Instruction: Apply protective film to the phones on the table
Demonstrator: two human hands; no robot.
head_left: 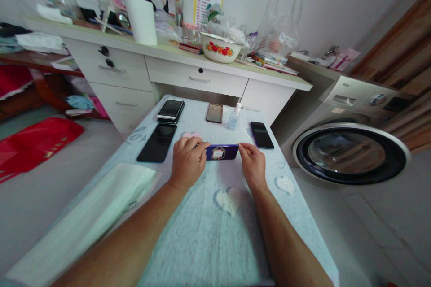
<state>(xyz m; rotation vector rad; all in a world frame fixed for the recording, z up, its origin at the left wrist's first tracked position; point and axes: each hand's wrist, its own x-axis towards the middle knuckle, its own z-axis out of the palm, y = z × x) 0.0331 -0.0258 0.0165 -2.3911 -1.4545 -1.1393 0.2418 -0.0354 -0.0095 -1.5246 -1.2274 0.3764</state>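
Note:
A dark blue smartphone (229,152) is held sideways above the cloth-covered table (202,215), with a ring-shaped emblem and a pale label on the side facing me. My left hand (188,160) grips its left end, fingers curled over it. At the other end, my right hand (252,162) pinches the corner between thumb and fingers. To the left lie a large black tablet or phone (157,143) and a small stack of phones (170,110). Behind the held phone are a brownish phone case (214,113) and a clear spray bottle (234,116). Another dark phone (261,135) lies to the right.
A long pale folded sheet (101,215) lies along the table's left side. Beyond the table stands a white desk (198,76) bearing an enamel bowl (220,48), a paper roll (141,20) and plastic bags. A washing machine (350,139) is at the right; a red bag (37,145) lies on the floor.

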